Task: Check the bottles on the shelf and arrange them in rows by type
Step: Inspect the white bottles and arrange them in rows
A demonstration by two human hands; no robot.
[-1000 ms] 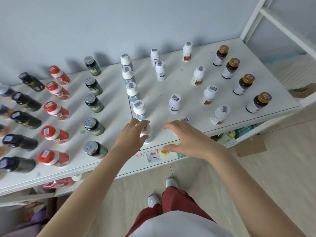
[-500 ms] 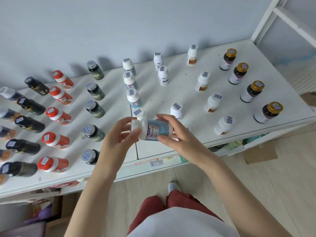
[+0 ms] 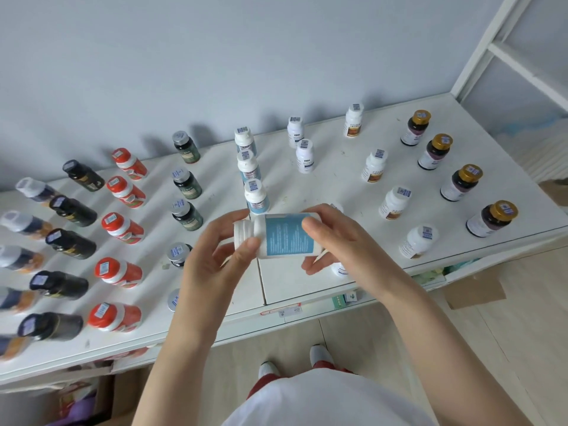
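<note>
A white bottle with a blue label (image 3: 284, 235) lies sideways in the air above the shelf's front edge. My left hand (image 3: 212, 265) pinches its white cap end, and my right hand (image 3: 335, 241) grips its base end. Behind it stands a row of three matching blue-label bottles (image 3: 256, 196). Bottles stand in rows on the white shelf (image 3: 338, 186): black ones (image 3: 72, 242), red-capped ones (image 3: 123, 227), dark green ones (image 3: 186, 212), white ones with orange labels (image 3: 395, 202), gold-capped ones (image 3: 461, 182).
Two white bottles with dark labels (image 3: 304, 155) stand at the back centre. A grey wall rises behind the shelf. A white frame post (image 3: 479, 53) stands at the right. Boxes and packets sit on a lower shelf (image 3: 344, 299). Wooden floor lies below.
Both hands took the blue-label bottle from the shelf front, lifted it, laid it sideways, then turned it so the printed blue panel faces up.
</note>
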